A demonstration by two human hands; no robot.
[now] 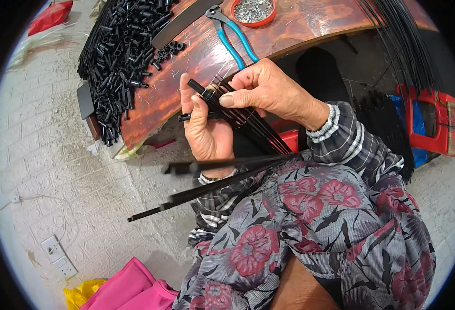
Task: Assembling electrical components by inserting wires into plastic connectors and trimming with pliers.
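Left hand gripped the black rod bundle, right hand pinched its 10 o'clock end; I'd keep those tips level.

- Thin rods: black, smooth, slightly glossy.
- Surface: reddish wood, polished and shiny.
- Pliers: bare metal, blue plastic-coated handles.
- Small tubes: black plastic.
- Floor: matt, pale brick.

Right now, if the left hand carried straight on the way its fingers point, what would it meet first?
The left hand points up and away, toward the reddish wooden table. Past the bundle of black rods it grips, it would probably meet the table's edge near the blue-handled pliers, though depth is hard to judge.
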